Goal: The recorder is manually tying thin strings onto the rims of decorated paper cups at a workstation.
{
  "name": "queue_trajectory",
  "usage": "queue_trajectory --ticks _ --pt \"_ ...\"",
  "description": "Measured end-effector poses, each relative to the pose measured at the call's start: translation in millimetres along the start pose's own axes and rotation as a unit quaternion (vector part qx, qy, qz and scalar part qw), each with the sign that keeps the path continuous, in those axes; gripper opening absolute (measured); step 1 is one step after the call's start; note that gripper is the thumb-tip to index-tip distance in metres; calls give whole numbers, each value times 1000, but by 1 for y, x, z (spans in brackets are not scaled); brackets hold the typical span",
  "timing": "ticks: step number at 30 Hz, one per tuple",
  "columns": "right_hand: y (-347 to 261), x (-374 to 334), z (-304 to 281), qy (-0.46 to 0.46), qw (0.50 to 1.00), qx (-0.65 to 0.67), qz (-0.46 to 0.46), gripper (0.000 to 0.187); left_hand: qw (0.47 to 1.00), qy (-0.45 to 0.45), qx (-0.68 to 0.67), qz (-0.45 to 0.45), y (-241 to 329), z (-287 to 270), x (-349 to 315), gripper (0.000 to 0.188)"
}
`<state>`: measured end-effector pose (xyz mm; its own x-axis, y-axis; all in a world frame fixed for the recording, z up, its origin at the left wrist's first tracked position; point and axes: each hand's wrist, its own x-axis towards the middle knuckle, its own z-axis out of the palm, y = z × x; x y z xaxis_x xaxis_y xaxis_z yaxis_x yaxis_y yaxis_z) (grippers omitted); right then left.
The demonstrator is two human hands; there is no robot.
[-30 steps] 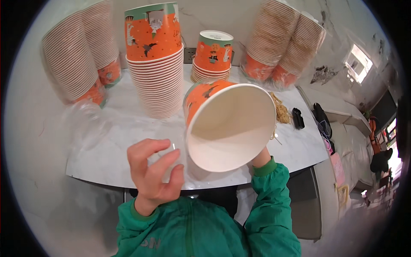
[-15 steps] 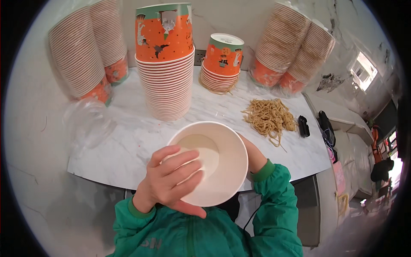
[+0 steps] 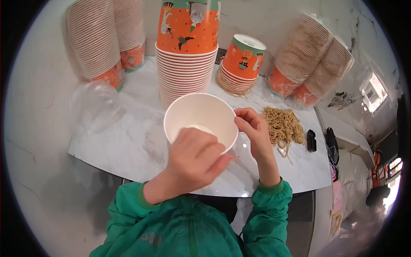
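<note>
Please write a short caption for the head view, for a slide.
Both hands, left and right, hold a white paper bowl upright over a marble counter, before stacked orange bowls.

Cup stacks (image 3: 187, 64) behind — noodles (image 3: 282, 126) rightward

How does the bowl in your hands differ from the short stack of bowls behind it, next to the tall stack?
The held bowl is a single one, mouth up, showing its plain white inside; the short stack is several nested bowls standing upside down, showing printed orange sides and a green band. The held bowl is gripped by the left hand and right hand above the marble table; the short stack rests on it untouched. Both look like the same paper bowl.
</note>
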<state>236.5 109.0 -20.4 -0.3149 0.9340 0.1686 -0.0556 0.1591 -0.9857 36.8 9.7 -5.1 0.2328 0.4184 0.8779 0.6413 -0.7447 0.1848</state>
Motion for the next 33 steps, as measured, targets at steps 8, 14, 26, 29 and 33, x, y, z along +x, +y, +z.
queue_trajectory --ticks 8,14,26,29,33 --pt "1 -1 3 -3 1000 -12 -9 19 968 69 -45 -239 -100 -31 15 16" --pt "-1 -3 9 37 998 -47 -18 17 853 -122 -383 -332 -136 0 29 28" --pt "4 2 -14 121 989 -74 -50 16 888 -149 -233 -368 -168 146 56 82" --pt "4 3 -27 136 990 -34 -14 16 878 -139 -135 -438 -166 150 49 100" --pt "2 2 -20 126 990 -39 -40 16 889 -119 -93 -432 -190 128 24 92"
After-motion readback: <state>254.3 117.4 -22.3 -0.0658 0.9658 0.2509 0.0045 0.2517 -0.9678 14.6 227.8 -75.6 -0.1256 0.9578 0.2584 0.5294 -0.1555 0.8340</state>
